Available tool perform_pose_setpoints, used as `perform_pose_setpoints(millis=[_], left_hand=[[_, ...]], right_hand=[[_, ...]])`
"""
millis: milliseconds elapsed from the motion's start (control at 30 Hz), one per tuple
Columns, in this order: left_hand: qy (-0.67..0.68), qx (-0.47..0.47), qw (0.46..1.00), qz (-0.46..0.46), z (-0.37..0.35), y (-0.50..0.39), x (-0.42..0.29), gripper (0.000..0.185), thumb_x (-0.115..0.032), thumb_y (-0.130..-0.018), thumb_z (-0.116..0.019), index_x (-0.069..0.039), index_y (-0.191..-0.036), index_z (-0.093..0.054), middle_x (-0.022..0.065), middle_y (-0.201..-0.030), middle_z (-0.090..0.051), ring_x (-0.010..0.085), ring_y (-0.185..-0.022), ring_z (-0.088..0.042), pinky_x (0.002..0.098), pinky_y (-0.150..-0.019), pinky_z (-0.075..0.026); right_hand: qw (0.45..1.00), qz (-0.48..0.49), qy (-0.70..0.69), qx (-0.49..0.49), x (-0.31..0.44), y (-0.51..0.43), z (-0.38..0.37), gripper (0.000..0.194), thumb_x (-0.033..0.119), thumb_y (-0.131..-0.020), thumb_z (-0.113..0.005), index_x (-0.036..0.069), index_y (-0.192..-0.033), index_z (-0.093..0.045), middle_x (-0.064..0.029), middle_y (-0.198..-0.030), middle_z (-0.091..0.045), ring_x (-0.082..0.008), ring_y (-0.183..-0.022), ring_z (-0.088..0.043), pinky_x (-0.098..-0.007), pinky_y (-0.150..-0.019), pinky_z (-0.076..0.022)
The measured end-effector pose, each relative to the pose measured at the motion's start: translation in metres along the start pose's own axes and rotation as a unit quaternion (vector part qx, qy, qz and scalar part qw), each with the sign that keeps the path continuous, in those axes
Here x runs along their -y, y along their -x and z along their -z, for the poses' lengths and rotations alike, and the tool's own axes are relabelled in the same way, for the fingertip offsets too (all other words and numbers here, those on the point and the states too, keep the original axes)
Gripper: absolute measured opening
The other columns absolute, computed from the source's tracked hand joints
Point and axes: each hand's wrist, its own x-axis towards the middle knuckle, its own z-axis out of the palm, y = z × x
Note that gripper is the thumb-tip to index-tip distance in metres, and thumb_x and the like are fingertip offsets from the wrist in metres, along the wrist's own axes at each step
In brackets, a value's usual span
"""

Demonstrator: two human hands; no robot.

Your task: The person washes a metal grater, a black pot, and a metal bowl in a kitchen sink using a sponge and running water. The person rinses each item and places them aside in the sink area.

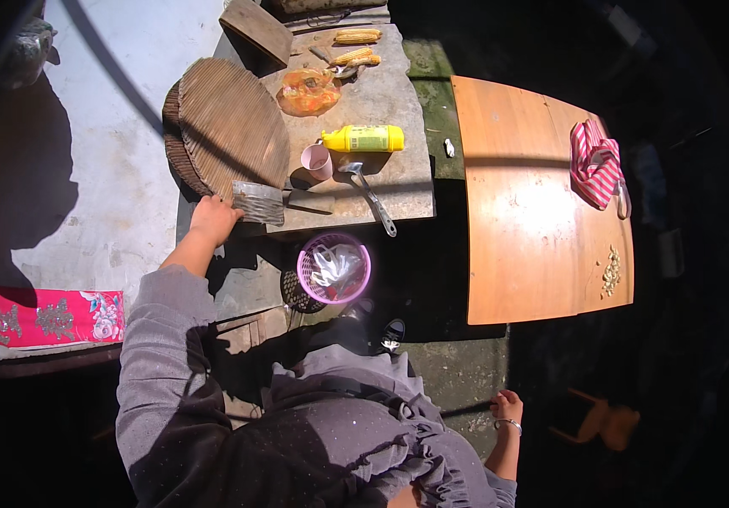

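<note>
My left hand (214, 220) reaches to the near edge of a round, ridged wooden lid (234, 120). Its fingers meet the end of a broad, flat, wavy grey piece (258, 202), perhaps a cleaver blade, and appear to grip it. My right hand (507, 404) hangs low at my side, away from the tables, fingers partly curled; whether it holds anything cannot be told. On the stone slab (396, 95) lie a yellow bottle (367, 138), a pink cup (317, 162), a metal spatula (369, 198) and an orange plastic bag (309, 92).
Corn cobs (357, 36) and a wooden box (256, 32) are at the back. A pink basket (334, 268) holding plastic stands below the slab. The wooden table (517, 241) at right bears striped cloth (595, 165) and pale kernels (611, 273). A red decorated strip (53, 317) lies left.
</note>
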Motion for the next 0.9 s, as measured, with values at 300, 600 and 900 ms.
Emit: perform_pose_setpoints(millis=[300,600,900], left_hand=[[-0.004,0.003,1.000,-0.025,-0.042,-0.108,0.035,0.028,-0.019,-0.081,-0.043,-0.029,-0.105,-0.055,0.0007,-0.094,-0.054,0.0180,-0.092,-0.050,0.0310,-0.074,-0.038],[0.062,-0.065,0.995,-0.047,-0.103,-0.222,0.037,0.018,-0.016,-0.077,-0.046,-0.014,-0.085,-0.063,0.0011,-0.087,-0.060,0.0179,-0.089,-0.055,0.0320,-0.072,-0.041],[0.071,-0.108,0.990,-0.058,-0.116,-0.257,0.067,0.018,-0.020,-0.078,-0.042,-0.023,-0.083,-0.059,0.0000,-0.078,-0.057,0.0186,-0.080,-0.055,0.0324,-0.073,-0.038]], right_hand=[[0.992,-0.125,0.012,-0.019,-0.004,0.057,-0.044,0.012,0.006,-0.075,-0.050,0.000,-0.085,-0.055,-0.0065,-0.061,-0.057,-0.0122,-0.045,-0.051,-0.0230,-0.037,-0.0372],[0.974,-0.227,0.000,0.005,0.034,0.141,-0.103,0.017,0.012,-0.077,-0.052,0.000,-0.089,-0.055,-0.0095,-0.069,-0.061,-0.0160,-0.052,-0.057,-0.0251,-0.042,-0.0422],[0.974,-0.225,-0.011,-0.021,0.077,0.152,-0.119,0.019,0.010,-0.079,-0.049,-0.002,-0.092,-0.054,-0.0121,-0.073,-0.062,-0.0178,-0.055,-0.059,-0.0267,-0.044,-0.0449]])
